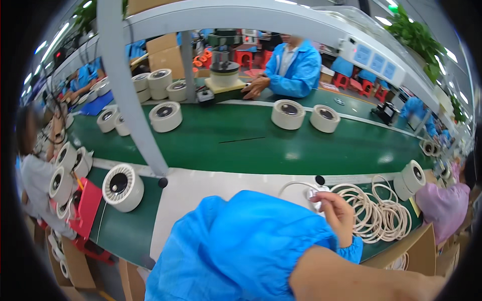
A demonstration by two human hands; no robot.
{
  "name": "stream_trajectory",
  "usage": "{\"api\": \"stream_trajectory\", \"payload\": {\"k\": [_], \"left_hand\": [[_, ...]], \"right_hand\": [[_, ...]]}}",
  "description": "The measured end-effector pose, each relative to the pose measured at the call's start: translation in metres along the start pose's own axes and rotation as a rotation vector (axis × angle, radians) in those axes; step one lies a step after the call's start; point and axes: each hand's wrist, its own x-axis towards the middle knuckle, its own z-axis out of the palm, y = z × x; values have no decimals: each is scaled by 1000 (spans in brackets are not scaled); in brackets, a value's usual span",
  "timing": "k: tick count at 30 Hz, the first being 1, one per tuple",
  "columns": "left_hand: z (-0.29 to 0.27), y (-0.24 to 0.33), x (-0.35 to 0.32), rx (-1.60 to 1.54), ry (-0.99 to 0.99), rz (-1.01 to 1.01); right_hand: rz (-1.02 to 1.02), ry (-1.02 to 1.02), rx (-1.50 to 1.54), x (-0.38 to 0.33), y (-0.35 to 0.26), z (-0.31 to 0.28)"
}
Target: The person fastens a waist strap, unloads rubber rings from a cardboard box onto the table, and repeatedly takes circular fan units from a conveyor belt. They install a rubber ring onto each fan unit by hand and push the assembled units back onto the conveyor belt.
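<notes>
Head view of a workstation beside a green conveyor belt. The one hand of the wearer in view, emerging from a blue sleeve, is closed in a pinch on a small white part attached to a thin white ring; whether this is the left or the right hand cannot be told, as the arms cross low in the picture, where a bare forearm also enters. The held part hangs just above the white tabletop, near the belt's edge. Just to the right of the hand lies a loose pile of cream rings on a green mat. Beyond the pile stands a white round fan housing on its side. A similar round fan housing, with a dark centre and ribbed rim, rests on the left part of the tabletop, next to a red tray. Several more housings ride on the belt. Across the belt a person in a blue coat works at a fixture. A grey frame post rises from the tabletop's left side.
</notes>
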Motion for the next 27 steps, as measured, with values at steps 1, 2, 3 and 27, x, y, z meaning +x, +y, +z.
{"api": "stream_trajectory", "payload": {"k": [1, 2, 3, 27], "left_hand": [[18, -18, 2, 0, -16, -23], [-2, -15, 10, -1, -35, -44], [2, -27, 11, 0, -46, -70], [-329, 104, -329, 2375, 664, -1477]], "right_hand": [[-2, 26, -8, 4, 0, -2], [-5, 5, -1, 4, 0, -4], [-26, 5, -15, 6, 5, -3], [340, -257, -984, 12, 119, 26]]}}
